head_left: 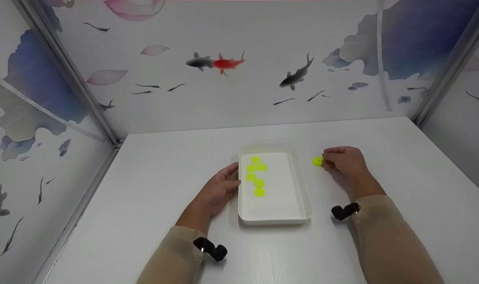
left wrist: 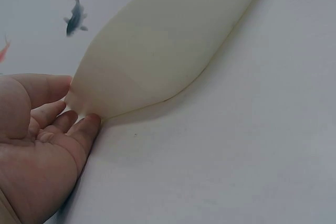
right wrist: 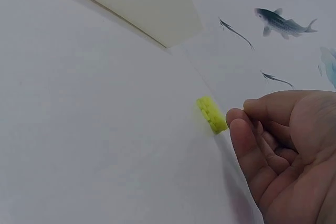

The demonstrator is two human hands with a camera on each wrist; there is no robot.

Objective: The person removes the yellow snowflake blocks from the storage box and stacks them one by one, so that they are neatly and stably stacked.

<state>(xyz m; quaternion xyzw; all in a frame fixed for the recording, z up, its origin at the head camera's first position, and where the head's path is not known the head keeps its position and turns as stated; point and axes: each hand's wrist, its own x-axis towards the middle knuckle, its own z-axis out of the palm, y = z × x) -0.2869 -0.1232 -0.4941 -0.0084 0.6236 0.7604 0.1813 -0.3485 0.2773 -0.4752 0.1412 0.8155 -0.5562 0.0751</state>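
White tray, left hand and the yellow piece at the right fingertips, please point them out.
White tray [head_left: 280,185]: head view, bare inner floor.
Left hand [head_left: 218,191]: head view, its middle.
Yellow piece [right wrist: 211,115]: right wrist view, its visible middle.

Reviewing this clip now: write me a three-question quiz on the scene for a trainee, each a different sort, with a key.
1. Multiple choice: in the head view, where do the yellow discs inside the white tray lie?
A) in its left half
B) in its right half
C) spread over its whole floor
2. True or false: the right hand is inside the tray.
3. Fill in the blank: in the head view, the left hand touches the tray from outside, on its ____ side.

Key:
1. A.
2. False: it is out to the tray's right, pinching a separate yellow disc.
3. left.
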